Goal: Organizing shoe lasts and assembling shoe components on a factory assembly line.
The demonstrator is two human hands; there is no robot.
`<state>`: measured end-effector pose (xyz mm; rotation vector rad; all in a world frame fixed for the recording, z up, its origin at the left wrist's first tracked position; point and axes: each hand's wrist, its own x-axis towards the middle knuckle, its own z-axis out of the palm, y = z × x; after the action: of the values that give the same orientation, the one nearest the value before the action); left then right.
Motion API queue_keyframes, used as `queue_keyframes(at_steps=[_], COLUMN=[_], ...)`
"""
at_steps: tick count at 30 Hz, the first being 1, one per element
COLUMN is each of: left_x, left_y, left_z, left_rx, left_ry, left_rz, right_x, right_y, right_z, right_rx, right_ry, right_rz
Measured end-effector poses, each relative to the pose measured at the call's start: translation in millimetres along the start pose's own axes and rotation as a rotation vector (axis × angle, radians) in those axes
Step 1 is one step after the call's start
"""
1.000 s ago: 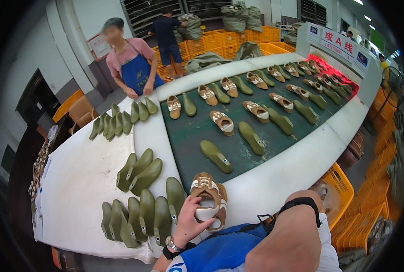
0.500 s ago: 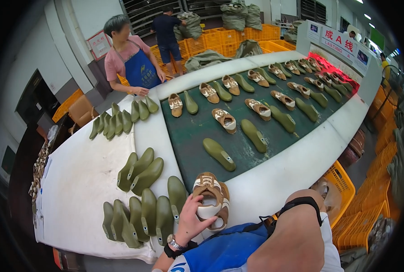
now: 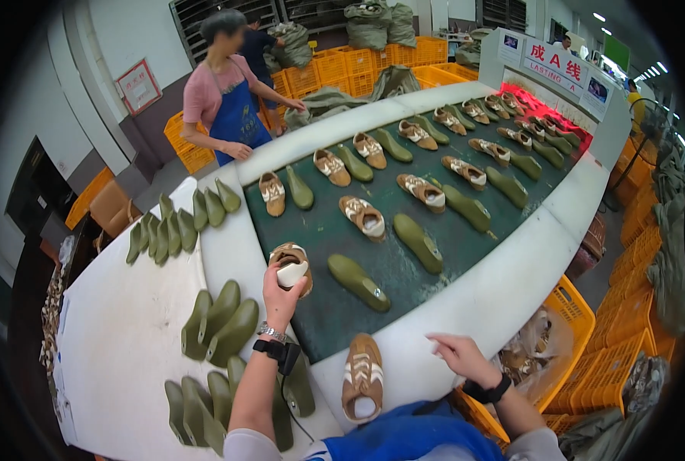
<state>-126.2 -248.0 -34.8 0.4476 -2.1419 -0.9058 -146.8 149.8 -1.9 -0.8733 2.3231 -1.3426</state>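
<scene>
My left hand (image 3: 279, 296) grips a brown-and-white shoe (image 3: 287, 252) by its heel end, holding it at the near left corner of the dark green conveyor belt (image 3: 312, 230). On the white ledge in front of me lies a matching sneaker (image 3: 362, 369), toe pointing away. To its right hovers my right hand (image 3: 465, 359), index finger stretched out and nothing in it. A green shoe last (image 3: 358, 283) rests on the belt, right of the held shoe. Further shoes and lasts stand in rows along the belt.
Several green lasts (image 3: 220, 323) stand in groups on the white-covered table at left. A yellow crate (image 3: 561, 376) with bagged shoes sits below the ledge at right. Across the belt stands a co-worker in a blue apron (image 3: 239, 115). Stacked orange crates (image 3: 627, 269) line the right.
My left hand has carried one shoe forward and left to the belt, while its mate stays on the ledge. My right hand has come into view. The co-worker's arm now stretches out.
</scene>
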Motion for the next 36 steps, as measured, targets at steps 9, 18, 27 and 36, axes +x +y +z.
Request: queue_keyframes(at_steps=[9,18,27,36], left_x=[17.6,33.3,-89.2,-215.2], left_y=[-174.1,-100.7,56.3,68.5], left_z=[96.5,38.6,-134.0,-92.6], left_rx=[0.302,0.402,0.202,0.145], left_ry=[-0.364,-0.545,-0.901,-1.010], left_rz=[-0.182,-0.127,-0.071,-0.105], right_x=[-78.1,115.2,216.9,170.8], right_y=[109.6,70.6,73.5,71.6], right_z=[18.7,40.1,147.6,149.0], right_rx=[-0.274,-0.553,-0.736,-0.671], right_ry=[-0.029,-0.158,-0.353,-0.287], right_rz=[0.365,-0.200,-0.070,-0.096])
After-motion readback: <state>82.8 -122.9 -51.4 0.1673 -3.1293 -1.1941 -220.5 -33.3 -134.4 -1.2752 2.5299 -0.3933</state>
